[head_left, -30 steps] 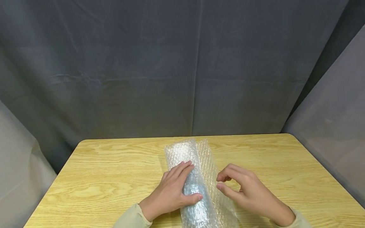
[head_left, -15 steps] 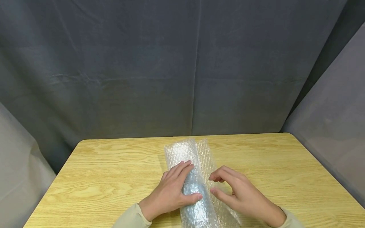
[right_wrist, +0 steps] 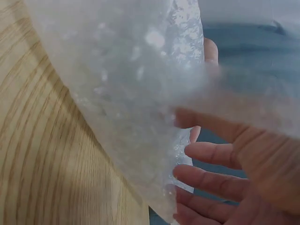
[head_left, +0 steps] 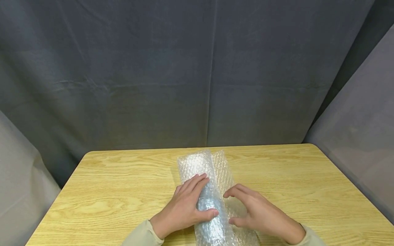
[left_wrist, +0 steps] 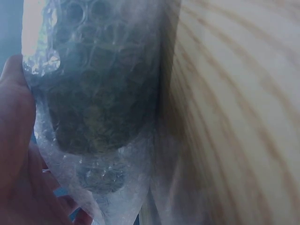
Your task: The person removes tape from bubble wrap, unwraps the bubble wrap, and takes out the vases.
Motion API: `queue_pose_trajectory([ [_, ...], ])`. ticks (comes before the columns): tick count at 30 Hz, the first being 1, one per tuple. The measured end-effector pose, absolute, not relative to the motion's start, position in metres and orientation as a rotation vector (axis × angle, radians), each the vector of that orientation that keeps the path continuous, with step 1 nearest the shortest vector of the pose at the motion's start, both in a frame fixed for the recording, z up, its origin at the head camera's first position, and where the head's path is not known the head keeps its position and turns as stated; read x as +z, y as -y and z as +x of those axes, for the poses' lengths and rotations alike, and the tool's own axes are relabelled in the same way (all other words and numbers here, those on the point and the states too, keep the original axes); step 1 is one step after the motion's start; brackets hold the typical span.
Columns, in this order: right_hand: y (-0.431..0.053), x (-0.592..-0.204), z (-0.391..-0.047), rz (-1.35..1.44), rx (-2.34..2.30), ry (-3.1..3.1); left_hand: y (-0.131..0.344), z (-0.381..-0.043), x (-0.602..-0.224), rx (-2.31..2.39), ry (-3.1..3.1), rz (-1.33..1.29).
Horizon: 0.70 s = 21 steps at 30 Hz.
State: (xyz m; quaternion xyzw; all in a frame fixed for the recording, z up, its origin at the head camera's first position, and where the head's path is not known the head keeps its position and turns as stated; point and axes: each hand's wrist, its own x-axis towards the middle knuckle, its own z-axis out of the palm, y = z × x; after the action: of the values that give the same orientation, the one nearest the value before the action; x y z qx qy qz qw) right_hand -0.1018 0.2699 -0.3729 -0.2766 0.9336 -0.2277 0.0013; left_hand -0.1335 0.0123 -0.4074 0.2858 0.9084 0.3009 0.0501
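A roll of clear bubble wrap point(head_left: 197, 164) lies lengthwise on the table, with a dark rounded object point(left_wrist: 96, 112) showing through its layers in the left wrist view. The object narrows to a small end; its kind is blurred by the bubbles. My left hand point(head_left: 184, 205) rests on top of the roll, fingers extended and thumb out to the right. Along the right side runs a loose flap of the wrap point(head_left: 223, 167). My right hand point(head_left: 260, 213) is over this flap, thumb and fingers spread apart, fingertips right at the sheet in the right wrist view.
The wood-grain table point(head_left: 107, 191) has rounded far corners. Behind it hangs a dark grey curtain point(head_left: 147, 75), with lighter cloth panels at the left point(head_left: 21, 177) and right point(head_left: 363, 119).
My right hand has moved left toward the roll and slightly down over the flap, its thumb and fingers spreading wider. The left hand and the roll have stayed in place.
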Motion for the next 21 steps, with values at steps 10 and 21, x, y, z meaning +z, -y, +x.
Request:
queue_pose_trajectory([
  [10,-0.2709,-0.3743,-0.1050,-0.830,-0.655,-2.847,-0.0122,-0.1338,-0.4072,0.913,-2.764,0.867],
  [21,-0.2707,-0.3770,-0.1073,-0.795,-0.611,-2.797,-0.0120,-0.1333,-0.4068,0.914,-2.770,0.870],
])
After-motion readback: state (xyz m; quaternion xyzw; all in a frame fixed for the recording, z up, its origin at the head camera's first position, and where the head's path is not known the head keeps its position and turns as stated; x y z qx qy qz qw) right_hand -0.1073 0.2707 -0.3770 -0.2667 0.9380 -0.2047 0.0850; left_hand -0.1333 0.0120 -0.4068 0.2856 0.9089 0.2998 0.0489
